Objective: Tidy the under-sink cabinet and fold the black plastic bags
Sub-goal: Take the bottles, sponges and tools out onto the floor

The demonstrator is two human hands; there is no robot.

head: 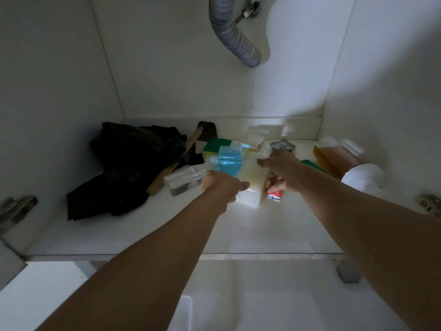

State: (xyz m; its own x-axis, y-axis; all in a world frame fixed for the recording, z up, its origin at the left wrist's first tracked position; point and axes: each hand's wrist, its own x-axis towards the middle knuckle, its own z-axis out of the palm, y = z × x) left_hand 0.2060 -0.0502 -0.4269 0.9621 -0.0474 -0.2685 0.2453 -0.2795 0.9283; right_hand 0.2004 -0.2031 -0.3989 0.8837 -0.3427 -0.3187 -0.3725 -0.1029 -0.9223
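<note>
A heap of crumpled black plastic bags (126, 168) lies on the left of the cabinet floor (167, 225). My left hand (222, 187) reaches in between a clear bottle (181, 182) lying on its side and a pale cream bottle (250, 185). Its fingers are hidden behind its back, and its thumb touches the cream bottle. My right hand (284, 173) hovers over the cream bottle's right edge with index finger and thumb spread, the thumb just above a red and white tube (274, 195). A blue bottle (229, 161) stands just behind my hands.
A wooden-handled tool (167, 173) leans across the bags. A green sponge (217, 142), a crumpled silver item (284, 145), an amber bottle (329, 158) and a white round object (362, 177) sit toward the back and right. A grey drain hose (236, 37) hangs overhead. Door hinges (16, 206) flank the opening.
</note>
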